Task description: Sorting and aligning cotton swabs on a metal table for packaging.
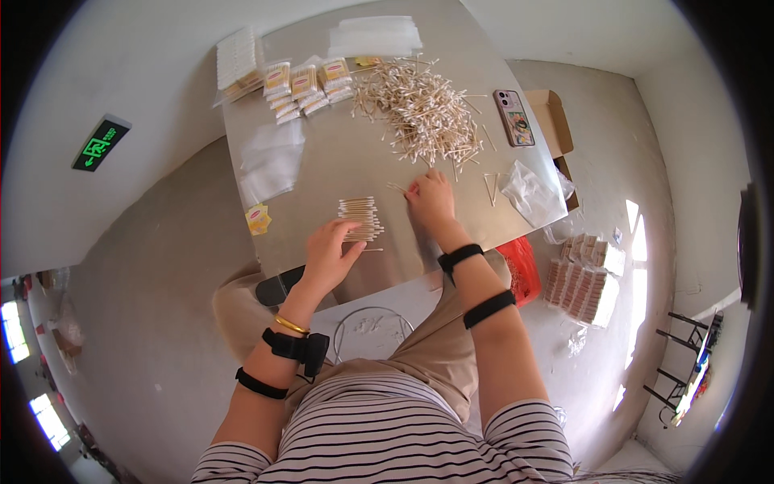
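Observation:
A neat row of cotton swabs [359, 211] lies side by side on the metal table. My left hand [326, 256] rests at its near end, fingers over the swabs and thumb spread apart, with one swab lying by the thumb. To the right, my right hand [433, 199] is closed in a pinch low over the table. Thin ends of cotton swabs [394, 187] stick out to the left of its fingertips; how many it holds I cannot tell. Beyond it spreads a large loose heap of cotton swabs [427, 113].
Filled swab packs [304, 82] are stacked at the back left, near clear bags [272, 157] and yellow labels [258, 219]. A phone [514, 118] and a crumpled plastic bag [532, 194] lie along the right edge. Bundled packs [584, 281] sit on the floor beside a red bag [522, 270].

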A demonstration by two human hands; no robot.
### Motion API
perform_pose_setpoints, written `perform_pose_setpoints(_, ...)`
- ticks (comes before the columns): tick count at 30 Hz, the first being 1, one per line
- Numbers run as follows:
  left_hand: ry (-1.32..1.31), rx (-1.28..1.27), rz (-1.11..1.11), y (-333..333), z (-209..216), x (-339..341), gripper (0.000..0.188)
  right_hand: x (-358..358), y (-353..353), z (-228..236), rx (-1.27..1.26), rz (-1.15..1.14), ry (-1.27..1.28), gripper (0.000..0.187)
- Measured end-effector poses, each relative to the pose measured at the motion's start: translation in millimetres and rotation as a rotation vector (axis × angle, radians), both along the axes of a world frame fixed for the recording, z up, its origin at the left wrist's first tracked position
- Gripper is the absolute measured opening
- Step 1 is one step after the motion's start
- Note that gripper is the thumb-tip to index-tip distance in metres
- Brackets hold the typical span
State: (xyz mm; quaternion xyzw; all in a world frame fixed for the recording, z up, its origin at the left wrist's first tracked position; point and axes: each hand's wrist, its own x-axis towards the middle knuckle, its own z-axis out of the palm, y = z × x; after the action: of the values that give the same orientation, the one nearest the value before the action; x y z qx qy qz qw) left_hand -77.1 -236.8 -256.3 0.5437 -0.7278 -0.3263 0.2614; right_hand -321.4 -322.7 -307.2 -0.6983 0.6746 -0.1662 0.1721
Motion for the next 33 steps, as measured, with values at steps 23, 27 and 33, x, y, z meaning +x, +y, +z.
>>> perform_pose_setpoints(23,-0.673,-0.260,-0.092,-61.4,-59.6,-17.8,0.079,2.7,-40.5,4.2,-0.282,0.149,0.047,0.026)
perform_pose_setpoints(27,-0.621,-0.262,-0.088,-55.8,-59.4,-14.0,0.079,0.1,-55.5,9.6,-0.313,0.138,0.091,0.020)
perform_pose_setpoints(33,-0.618,-0.202,-0.123,-43.4,-65.1,-14.7,0.078,9.3,-71.7,7.0,-0.345,0.181,0.251,0.011)
